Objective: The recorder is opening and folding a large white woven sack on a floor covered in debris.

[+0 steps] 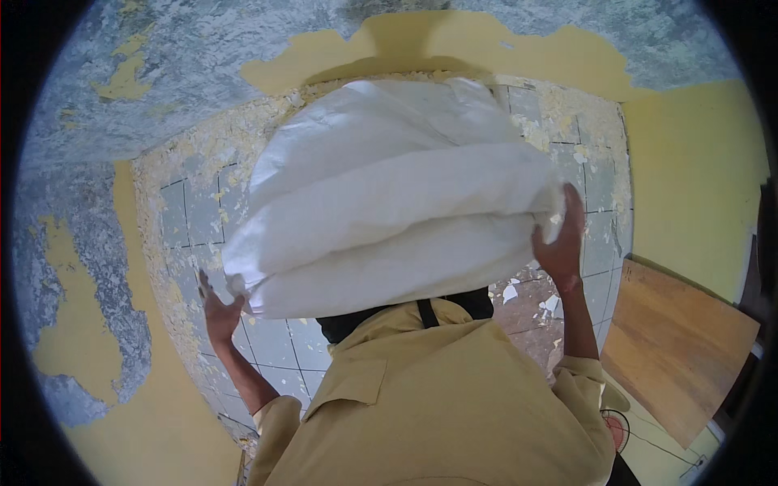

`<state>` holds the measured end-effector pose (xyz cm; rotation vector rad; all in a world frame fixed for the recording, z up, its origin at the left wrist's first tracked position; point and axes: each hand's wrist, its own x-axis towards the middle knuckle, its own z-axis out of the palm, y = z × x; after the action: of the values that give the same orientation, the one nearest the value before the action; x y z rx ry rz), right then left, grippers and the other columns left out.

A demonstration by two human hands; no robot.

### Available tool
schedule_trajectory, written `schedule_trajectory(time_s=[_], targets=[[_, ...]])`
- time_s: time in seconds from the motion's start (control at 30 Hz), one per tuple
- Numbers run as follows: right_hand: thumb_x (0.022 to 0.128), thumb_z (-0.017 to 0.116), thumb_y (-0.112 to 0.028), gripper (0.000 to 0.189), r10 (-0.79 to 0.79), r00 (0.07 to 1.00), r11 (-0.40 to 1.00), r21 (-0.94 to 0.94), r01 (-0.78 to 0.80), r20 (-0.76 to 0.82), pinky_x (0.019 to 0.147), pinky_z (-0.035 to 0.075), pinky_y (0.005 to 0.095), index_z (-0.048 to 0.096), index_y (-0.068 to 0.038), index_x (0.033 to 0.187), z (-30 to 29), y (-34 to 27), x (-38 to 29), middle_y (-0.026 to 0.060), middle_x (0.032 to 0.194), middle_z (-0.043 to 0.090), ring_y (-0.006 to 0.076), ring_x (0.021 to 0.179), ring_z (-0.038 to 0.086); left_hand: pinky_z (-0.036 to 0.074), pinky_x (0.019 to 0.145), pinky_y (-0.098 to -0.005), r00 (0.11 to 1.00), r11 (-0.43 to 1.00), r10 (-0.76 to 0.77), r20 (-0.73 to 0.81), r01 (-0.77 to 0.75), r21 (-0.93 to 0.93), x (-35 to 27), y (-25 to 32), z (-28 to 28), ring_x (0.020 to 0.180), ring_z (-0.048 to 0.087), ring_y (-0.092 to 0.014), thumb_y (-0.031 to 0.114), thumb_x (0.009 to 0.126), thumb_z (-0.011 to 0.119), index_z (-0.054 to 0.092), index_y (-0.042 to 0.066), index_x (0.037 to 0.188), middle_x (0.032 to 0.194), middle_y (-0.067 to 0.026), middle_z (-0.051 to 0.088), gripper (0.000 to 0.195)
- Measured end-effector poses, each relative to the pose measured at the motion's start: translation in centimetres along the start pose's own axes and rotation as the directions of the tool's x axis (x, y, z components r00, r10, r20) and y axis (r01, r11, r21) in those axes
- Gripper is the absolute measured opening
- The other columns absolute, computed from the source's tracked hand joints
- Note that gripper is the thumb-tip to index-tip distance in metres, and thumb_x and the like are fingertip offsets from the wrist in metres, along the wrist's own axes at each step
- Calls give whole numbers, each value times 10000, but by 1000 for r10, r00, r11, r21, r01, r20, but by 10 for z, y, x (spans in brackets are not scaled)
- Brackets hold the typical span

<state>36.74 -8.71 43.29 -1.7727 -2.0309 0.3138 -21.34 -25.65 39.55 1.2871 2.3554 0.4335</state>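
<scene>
A large white sheet, perhaps fabric or plastic, (389, 194) spreads out in front of me with broad folds running across it. Its near edge hangs close to my waist. At its lower left corner, my left hand (223, 313) pinches the bunched edge between thumb and fingers. My right hand (560, 246) grips the sheet's right edge, with the thumb toward me and the fingers pointing away. The sheet hides much of the floor beneath it.
Grey floor tiles (273, 343) carry scattered flakes of peeled paint. Walls with patchy yellow paint (437, 39) stand ahead and at the left. A wooden board (678, 346) leans at the right, near a red fan (615, 430) and a thin cable (662, 448).
</scene>
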Motion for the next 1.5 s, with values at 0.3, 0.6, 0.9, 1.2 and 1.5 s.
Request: schedule_trajectory(time_s=[0.3,0.6,0.9,1.2,1.5], targets=[[598,698,-223,825,119,873,991,-4,-133,473,1024,263,489,328,-105,1326,101,64,52,198,1342,308,378,1252,291,296,1020,-373,959,998,-43,280,29,55,78,100,58,1205,371,-374,124,657,630,335,-56,1284,1201,-258,465,716],[668,696,-270,594,559,822,775,281,-566,110,836,443,373,490,-31,1172,167,78,17,226,1026,589,356,980,560,304,1024,-395,962,980,28,272,-80,182,34,77,65,1204,303,-444,153,608,657,143,-35,1352,1280,-280,317,924],[702,601,-192,209,178,978,967,162,-195,113,664,483,400,648,-12,796,101,54,65,225,777,619,385,774,607,425,747,-428,976,960,-205,-78,184,-211,44,81,101,863,555,-369,151,714,493,586,-37,803,752,-234,583,228],[657,730,-364,746,126,792,930,208,-305,597,927,384,332,439,53,1202,-122,-28,146,179,1127,545,254,1053,518,422,805,-340,977,732,73,202,85,-676,156,48,-99,865,545,-220,125,746,443,559,-14,1006,955,-130,582,317],[816,380,-643,699,528,310,849,-478,-226,790,867,422,390,629,-24,1026,-35,35,103,194,1011,611,315,992,569,415,878,-400,158,482,664,731,-838,-256,132,11,-40,1013,536,-356,331,746,601,546,12,1123,1090,-183,581,497]])
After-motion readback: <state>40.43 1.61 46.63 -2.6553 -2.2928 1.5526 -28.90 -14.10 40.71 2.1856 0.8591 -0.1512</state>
